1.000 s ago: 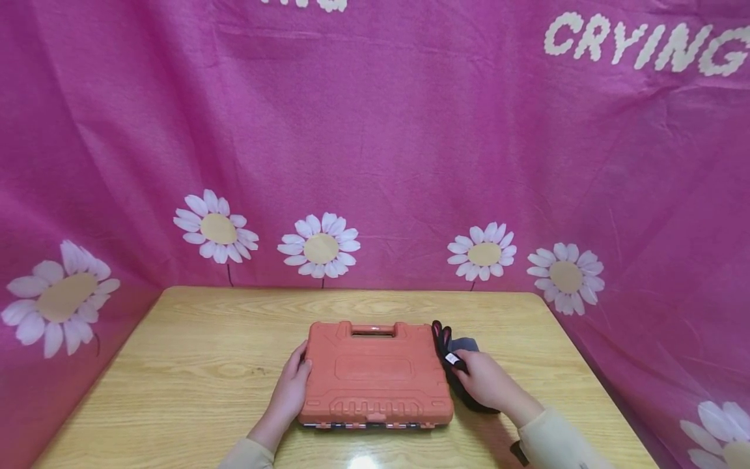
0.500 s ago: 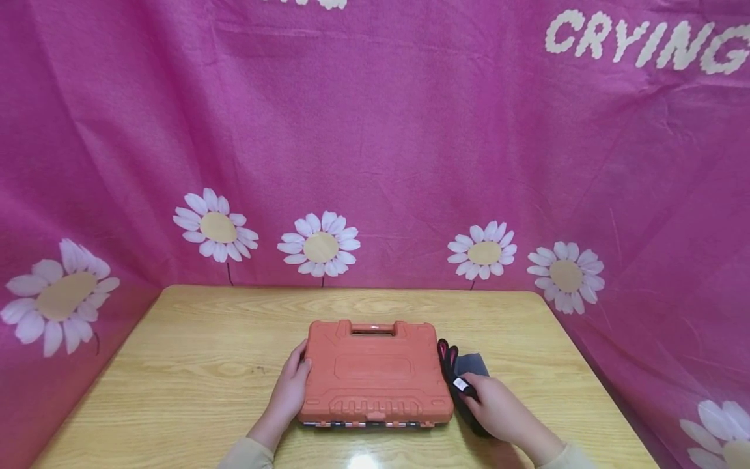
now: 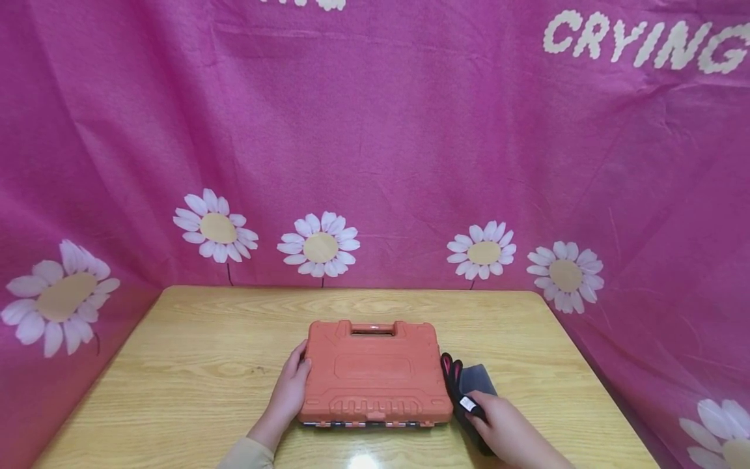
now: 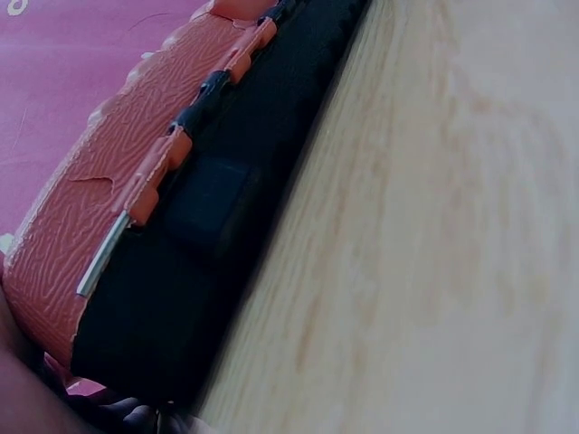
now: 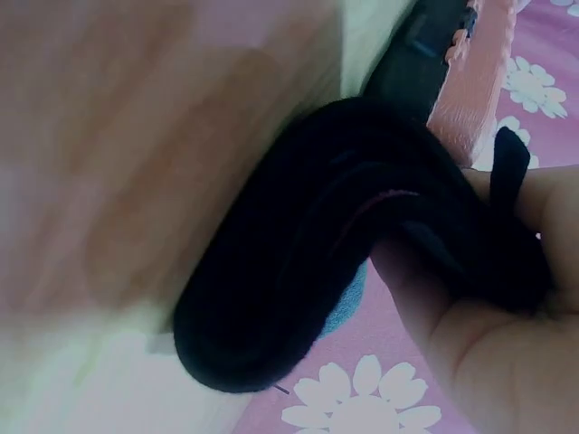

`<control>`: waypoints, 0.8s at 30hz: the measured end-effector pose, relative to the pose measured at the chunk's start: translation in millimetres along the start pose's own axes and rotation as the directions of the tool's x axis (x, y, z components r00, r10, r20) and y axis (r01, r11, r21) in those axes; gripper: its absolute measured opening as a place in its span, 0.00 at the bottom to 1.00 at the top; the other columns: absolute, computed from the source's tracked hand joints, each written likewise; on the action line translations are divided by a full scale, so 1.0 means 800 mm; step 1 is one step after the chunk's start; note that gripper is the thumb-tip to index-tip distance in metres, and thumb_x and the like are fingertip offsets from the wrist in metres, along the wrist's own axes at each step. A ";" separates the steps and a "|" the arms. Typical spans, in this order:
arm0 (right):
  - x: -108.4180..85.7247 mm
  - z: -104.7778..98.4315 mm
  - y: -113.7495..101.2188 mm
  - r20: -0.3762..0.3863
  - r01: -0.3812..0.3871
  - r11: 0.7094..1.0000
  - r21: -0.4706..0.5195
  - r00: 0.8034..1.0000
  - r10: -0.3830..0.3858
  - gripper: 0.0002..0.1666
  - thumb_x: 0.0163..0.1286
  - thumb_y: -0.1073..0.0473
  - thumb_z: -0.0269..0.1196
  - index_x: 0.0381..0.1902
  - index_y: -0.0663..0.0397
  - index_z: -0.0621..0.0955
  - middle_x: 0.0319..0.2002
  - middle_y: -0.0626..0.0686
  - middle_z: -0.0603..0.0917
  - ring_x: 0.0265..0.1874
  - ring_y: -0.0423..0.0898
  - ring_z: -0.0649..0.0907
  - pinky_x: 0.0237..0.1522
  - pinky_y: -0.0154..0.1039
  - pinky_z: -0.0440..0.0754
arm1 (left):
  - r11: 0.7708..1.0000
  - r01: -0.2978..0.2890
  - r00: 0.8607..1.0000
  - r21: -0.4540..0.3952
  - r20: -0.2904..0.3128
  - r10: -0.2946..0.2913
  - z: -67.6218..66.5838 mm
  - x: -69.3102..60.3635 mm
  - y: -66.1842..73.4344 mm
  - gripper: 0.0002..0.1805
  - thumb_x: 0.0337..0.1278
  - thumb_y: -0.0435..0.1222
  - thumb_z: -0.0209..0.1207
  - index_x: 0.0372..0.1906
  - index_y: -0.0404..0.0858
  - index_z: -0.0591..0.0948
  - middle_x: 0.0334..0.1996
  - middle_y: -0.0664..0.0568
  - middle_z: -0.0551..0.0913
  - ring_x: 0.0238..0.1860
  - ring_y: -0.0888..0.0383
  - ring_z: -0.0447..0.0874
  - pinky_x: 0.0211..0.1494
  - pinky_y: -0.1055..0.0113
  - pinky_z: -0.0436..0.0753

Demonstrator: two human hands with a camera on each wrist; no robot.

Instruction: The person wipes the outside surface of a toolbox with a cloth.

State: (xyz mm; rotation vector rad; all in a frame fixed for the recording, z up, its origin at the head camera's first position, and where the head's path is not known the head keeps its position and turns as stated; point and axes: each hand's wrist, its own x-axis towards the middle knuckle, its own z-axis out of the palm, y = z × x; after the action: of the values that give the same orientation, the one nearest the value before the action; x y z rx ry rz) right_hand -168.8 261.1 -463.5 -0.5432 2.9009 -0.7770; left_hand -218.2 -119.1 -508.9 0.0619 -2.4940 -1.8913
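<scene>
A red-orange plastic carrying case (image 3: 375,371) lies flat on the table, its handle towards the back. Its lower half shows black in the left wrist view. My left hand (image 3: 288,391) rests against the case's left side, thumb by the top edge; the other fingers are partly hidden. Just right of the case, my right hand (image 3: 506,423) pinches a folded black fabric strap (image 3: 456,384) with a white tag and pink inner edges. In the right wrist view, the strap (image 5: 280,262) bends in thick layers between thumb and fingers. A grey flap (image 3: 477,381) shows behind it.
The wood-grain table (image 3: 176,365) reaches back to a magenta cloth (image 3: 375,143) printed with white daisies, which hangs behind and at both sides. Metal pins and black clasps run along the case's front edge.
My right hand has drawn the black strap towards the table's front edge and slightly right, along the case's right side. The case and my left hand have stayed put.
</scene>
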 end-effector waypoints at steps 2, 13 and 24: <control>-0.004 0.000 0.000 0.026 -0.017 1.000 0.019 1.000 0.017 0.03 0.70 0.64 0.67 0.40 0.55 0.83 0.32 0.43 0.83 0.31 0.33 0.77 0.35 0.39 0.84 | 1.000 0.002 1.000 0.002 0.001 -0.002 0.000 0.000 0.000 0.29 0.84 0.38 0.38 0.81 0.31 0.54 0.79 0.31 0.56 0.80 0.31 0.49 0.80 0.35 0.52; -0.020 0.006 0.005 -0.003 0.058 0.998 -0.026 0.998 -0.058 0.06 0.68 0.63 0.69 0.42 0.53 0.83 0.35 0.42 0.85 0.34 0.34 0.80 0.38 0.41 0.85 | 1.000 0.018 1.000 0.001 -0.002 -0.018 0.000 0.001 -0.001 0.29 0.84 0.38 0.37 0.82 0.33 0.53 0.80 0.32 0.55 0.81 0.32 0.48 0.81 0.35 0.51; -0.022 0.007 0.003 -0.014 0.021 0.999 0.037 1.000 -0.020 0.04 0.68 0.63 0.68 0.40 0.53 0.83 0.34 0.44 0.85 0.33 0.33 0.78 0.36 0.39 0.83 | 1.000 0.010 1.000 0.001 0.010 -0.010 0.000 0.001 0.000 0.30 0.84 0.38 0.37 0.81 0.32 0.53 0.80 0.31 0.55 0.80 0.32 0.48 0.80 0.34 0.51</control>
State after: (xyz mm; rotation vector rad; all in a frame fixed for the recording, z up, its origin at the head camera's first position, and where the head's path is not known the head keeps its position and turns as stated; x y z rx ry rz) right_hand -151.9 267.0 -469.6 -0.5672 2.8914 -0.8393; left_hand -218.6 -119.3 -509.2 0.0658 -2.5053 -1.8989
